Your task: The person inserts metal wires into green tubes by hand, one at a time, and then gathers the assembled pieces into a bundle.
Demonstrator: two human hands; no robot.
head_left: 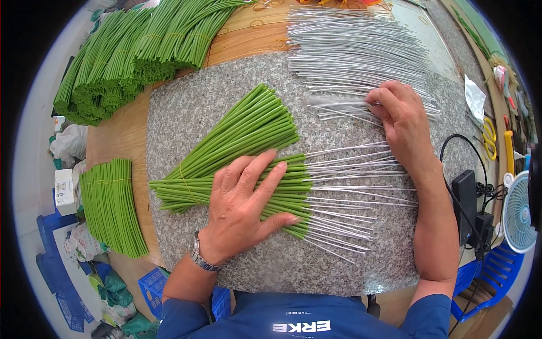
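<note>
A fanned bundle of green plastic stems [248,127] lies on the grey granite slab, tied by a thin band near its left end. Silver wires [350,195] stick out from the right ends of its nearer stems; the farther stems show bare ends. Across the nearer stems rests my left hand [245,198], fingers spread and a metal watch at its wrist. My right hand [398,113] is closed in a pinch at the near edge of a wide pile of loose silver wires [355,48]. Several wires [339,106] reach leftward from its fingertips, slightly blurred; their exact number cannot be told.
Large tied bundles of green stems [135,51] are stacked at the far left. A smaller green bundle [113,206] lies left of the slab [316,271]. Yellow scissors [489,138], a black adapter [464,198] with cables and a small blue fan [518,212] are at the right.
</note>
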